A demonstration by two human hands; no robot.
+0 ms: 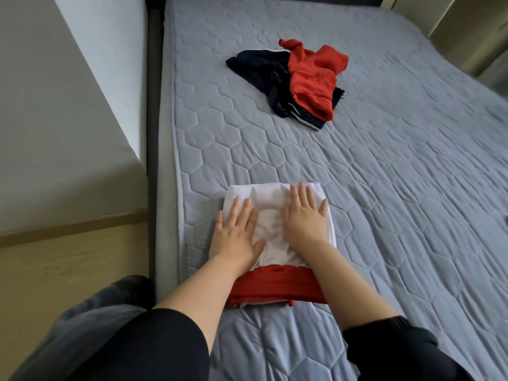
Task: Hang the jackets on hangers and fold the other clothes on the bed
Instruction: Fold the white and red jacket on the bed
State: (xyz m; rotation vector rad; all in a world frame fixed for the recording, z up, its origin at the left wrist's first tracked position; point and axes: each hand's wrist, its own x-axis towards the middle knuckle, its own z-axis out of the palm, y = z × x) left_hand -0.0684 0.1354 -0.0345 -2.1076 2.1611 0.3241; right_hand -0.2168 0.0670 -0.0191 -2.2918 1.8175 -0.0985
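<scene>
A folded white garment (pixel 270 226) lies near the front left of the grey quilted bed (pixel 384 188), stacked on a folded red garment (pixel 275 287) whose near edge sticks out below it. My left hand (pixel 236 235) rests flat on the white garment's left side, fingers spread. My right hand (pixel 306 215) lies flat on its right side, also spread. Neither hand grips anything. Farther up the bed sits a crumpled pile: a red garment (pixel 313 78) on top of a dark navy one with white stripes (pixel 261 75).
The bed's dark frame edge (pixel 152 133) runs along the left, with a pale wall or cabinet (pixel 68 105) and wooden floor (pixel 68 265) beyond it. Light cabinet fronts (pixel 467 31) stand at the far right.
</scene>
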